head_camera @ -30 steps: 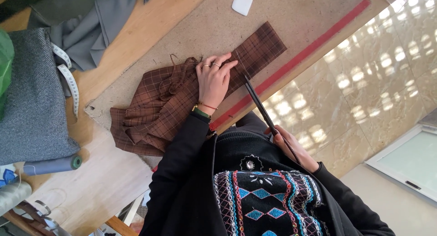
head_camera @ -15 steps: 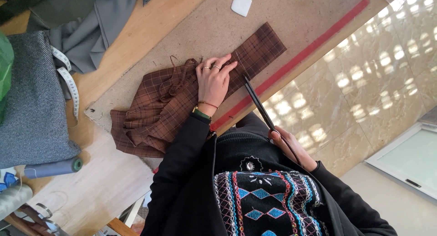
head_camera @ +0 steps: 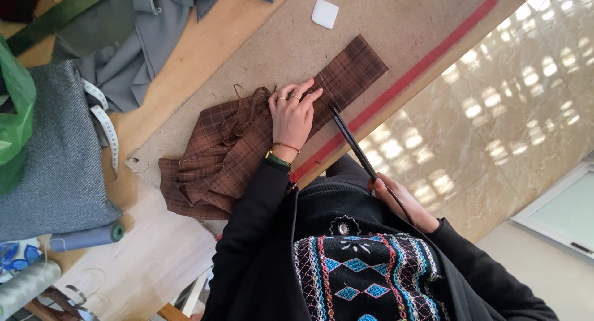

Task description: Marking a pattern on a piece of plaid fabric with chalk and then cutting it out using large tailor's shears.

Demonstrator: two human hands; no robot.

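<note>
A brown plaid fabric point(head_camera: 241, 148) lies on a board on the table, one narrow strip of it stretched out to the upper right, the rest bunched at the left. My left hand point(head_camera: 292, 114) presses flat on the fabric where the strip begins, fingers spread. My right hand point(head_camera: 401, 200), close to my body off the table edge, grips the handles of long black scissors point(head_camera: 354, 145). The blades point up and left, and their tips touch the strip's near edge just right of my left hand.
A white piece of tailor's chalk point(head_camera: 325, 13) lies on the board beyond the strip. A red band point(head_camera: 421, 70) runs along the table edge. Grey cloth point(head_camera: 154, 30), tweed fabric point(head_camera: 55, 166), a tape measure point(head_camera: 106, 132), a green bag point(head_camera: 12, 117) and thread spools point(head_camera: 86, 236) sit at the left.
</note>
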